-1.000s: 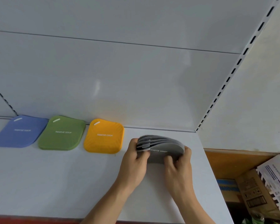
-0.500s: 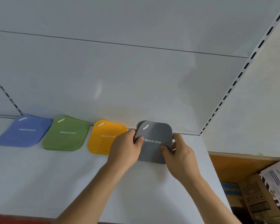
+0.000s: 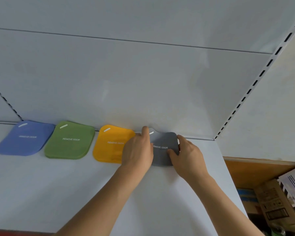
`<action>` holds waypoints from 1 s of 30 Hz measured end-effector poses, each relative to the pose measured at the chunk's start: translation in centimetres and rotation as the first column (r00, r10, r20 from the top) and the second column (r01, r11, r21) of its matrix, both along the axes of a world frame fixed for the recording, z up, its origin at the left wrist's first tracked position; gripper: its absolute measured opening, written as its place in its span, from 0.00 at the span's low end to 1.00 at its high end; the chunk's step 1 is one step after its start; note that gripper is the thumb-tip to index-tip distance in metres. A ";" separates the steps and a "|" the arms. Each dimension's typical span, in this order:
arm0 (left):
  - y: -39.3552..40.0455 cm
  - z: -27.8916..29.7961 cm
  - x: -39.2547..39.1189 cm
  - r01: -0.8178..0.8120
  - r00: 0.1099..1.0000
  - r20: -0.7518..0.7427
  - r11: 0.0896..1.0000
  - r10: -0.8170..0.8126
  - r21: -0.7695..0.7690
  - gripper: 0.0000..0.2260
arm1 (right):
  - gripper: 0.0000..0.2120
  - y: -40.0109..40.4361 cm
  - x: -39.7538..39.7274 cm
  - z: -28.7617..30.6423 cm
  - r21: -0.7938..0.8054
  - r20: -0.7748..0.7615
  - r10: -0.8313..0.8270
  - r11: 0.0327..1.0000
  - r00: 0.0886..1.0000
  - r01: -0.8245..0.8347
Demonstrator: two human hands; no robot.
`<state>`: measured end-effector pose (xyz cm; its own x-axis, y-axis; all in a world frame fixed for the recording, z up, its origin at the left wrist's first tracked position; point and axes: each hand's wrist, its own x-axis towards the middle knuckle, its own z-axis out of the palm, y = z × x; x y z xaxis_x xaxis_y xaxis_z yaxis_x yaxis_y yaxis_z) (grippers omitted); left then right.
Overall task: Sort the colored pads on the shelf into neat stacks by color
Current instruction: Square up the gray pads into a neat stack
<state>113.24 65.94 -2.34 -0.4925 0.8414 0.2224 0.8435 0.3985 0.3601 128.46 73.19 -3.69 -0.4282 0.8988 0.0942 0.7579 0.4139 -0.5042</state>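
Grey stack (image 3: pixel 165 149) now flat against back wall, beside yellow stack (image 3: pixel 109 143)

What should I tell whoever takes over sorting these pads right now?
Left hand rests on the left edge of the grey stack; right hand grips its right edge. The stack lies at the back of the shelf, rightmost in the row after the blue pads, green pads and yellow pads. Four colours placed. Left: square up the grey stack and let go.
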 end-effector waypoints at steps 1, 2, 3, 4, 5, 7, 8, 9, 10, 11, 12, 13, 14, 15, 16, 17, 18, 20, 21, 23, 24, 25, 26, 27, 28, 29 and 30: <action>0.0 -0.2 0.1 0.002 0.999 -0.042 1.000 -0.002 -0.007 0.19 | 0.26 -0.1 0.1 -0.1 0.018 -0.001 0.008 1.000 1.000 -0.008; -0.1 -0.3 0.1 0.004 0.996 -0.089 1.000 -0.005 -0.018 0.19 | 0.27 -0.2 0.1 -0.1 0.032 -0.002 0.015 0.999 1.000 -0.015; -0.1 -0.5 0.0 -0.001 0.990 -0.142 0.999 -0.004 -0.035 0.20 | 0.27 -0.2 0.1 -0.1 0.042 -0.003 0.022 0.999 1.000 -0.022; -0.2 -0.6 0.0 -0.012 0.981 -0.193 0.999 0.001 -0.053 0.20 | 0.27 -0.1 0.2 -0.2 0.047 -0.004 0.027 0.999 1.000 -0.026; -0.3 -0.5 -0.1 -0.021 0.974 -0.228 0.997 0.005 -0.072 0.20 | 0.27 0.0 0.2 -0.2 0.047 -0.006 0.029 0.998 1.000 -0.029; -0.8 -0.1 -0.3 -0.024 0.965 -0.261 0.996 0.001 -0.084 0.19 | 0.27 0.1 0.2 -0.3 0.050 0.003 0.029 0.998 1.000 -0.029; -1.2 0.1 -0.4 -0.009 0.963 -0.270 0.997 -0.012 -0.076 0.19 | 0.27 0.0 0.3 -0.3 0.060 0.025 0.025 0.998 0.999 -0.027; -1.6 0.3 -0.5 0.023 0.960 -0.276 0.998 -0.039 -0.061 0.20 | 0.27 0.0 0.5 -0.3 0.072 0.053 0.020 0.997 0.998 -0.023; -2.1 0.4 -0.6 0.071 0.956 -0.282 0.996 -0.084 -0.055 0.21 | 0.27 -0.1 0.8 -0.2 0.085 0.071 0.013 0.996 0.997 -0.019; -2.6 0.5 -0.8 0.131 0.949 -0.279 0.989 -0.145 -0.069 0.22 | 0.27 -0.1 1.2 -0.2 0.099 0.078 0.011 0.995 0.997 -0.019; -3.1 0.6 -0.9 0.191 0.942 -0.261 0.976 -0.211 -0.101 0.24 | 0.27 -0.2 1.6 -0.1 0.111 0.078 0.026 0.993 0.997 -0.034; -3.5 0.7 -1.0 0.243 0.933 -0.238 0.960 -0.270 -0.138 0.25 | 0.28 -0.3 2.2 -0.1 0.121 0.084 0.060 0.990 0.995 -0.070; -3.8 0.8 -1.0 0.278 0.924 -0.219 0.944 -0.313 -0.177 0.26 | 0.29 -0.3 2.7 -0.1 0.133 0.106 0.112 0.983 0.988 -0.126; -4.0 0.9 -1.1 0.299 0.917 -0.205 0.930 -0.342 -0.214 0.25 | 0.31 -0.4 3.1 -0.1 0.144 0.145 0.169 0.971 0.975 -0.190; -4.0 0.9 -1.0 0.315 0.909 -0.203 0.919 -0.364 -0.236 0.24 | 0.32 -0.4 3.5 -0.2 0.150 0.184 0.217 0.958 0.959 -0.245; -4.0 0.9 -1.0 0.330 0.901 -0.210 0.914 -0.380 -0.236 0.21 | 0.33 -0.3 3.7 -0.4 0.155 0.210 0.246 0.947 0.946 -0.281; -3.9 0.9 -0.9 0.341 0.896 -0.218 0.913 -0.388 -0.226 0.19 | 0.33 -0.2 3.9 -0.5 0.160 0.223 0.260 0.941 0.939 -0.299; -3.7 1.1 -0.9 0.346 0.891 -0.232 0.915 -0.389 -0.207 0.15 | 0.32 0.2 4.0 -0.5 0.167 0.224 0.265 0.938 0.938 -0.305; -3.6 1.2 -1.0 0.348 0.889 -0.240 0.916 -0.391 -0.201 0.14 | 0.32 0.4 4.0 -0.5 0.170 0.219 0.265 0.937 0.939 -0.304; -3.4 1.3 -1.1 0.361 0.881 -0.250 0.913 -0.401 -0.192 0.13 | 0.30 0.5 3.9 -0.4 0.179 0.214 0.268 0.935 0.939 -0.308; -3.4 1.3 -1.1 0.369 0.878 -0.251 0.910 -0.407 -0.187 0.13 | 0.29 0.5 4.0 -0.5 0.188 0.214 0.271 0.931 0.939 -0.311; -3.5 1.1 -1.2 0.380 0.874 -0.249 0.907 -0.416 -0.182 0.13 | 0.29 0.5 4.0 -0.7 0.197 0.213 0.273 0.928 0.938 -0.315; -3.5 1.0 -1.4 0.393 0.870 -0.246 0.902 -0.428 -0.181 0.13 | 0.28 0.4 4.0 -0.8 0.205 0.212 0.275 0.926 0.938 -0.317; -3.6 0.9 -1.6 0.405 0.863 -0.244 0.895 -0.442 -0.186 0.12 | 0.28 0.3 4.1 -1.0 0.211 0.211 0.275 0.924 0.938 -0.318; -3.7 0.8 -1.8 0.417 0.856 -0.246 0.888 -0.455 -0.193 0.12 | 0.27 0.2 4.1 -1.1 0.217 0.211 0.273 0.923 0.938 -0.318; -3.7 0.8 -2.0 0.425 0.850 -0.249 0.883 -0.464 -0.198 0.11 | 0.27 0.3 4.1 -1.2 0.221 0.213 0.270 0.923 0.939 -0.315; -3.6 0.7 -2.1 0.430 0.845 -0.253 0.880 -0.471 -0.202 0.11 | 0.27 0.3 4.1 -1.2 0.223 0.218 0.266 0.923 0.939 -0.313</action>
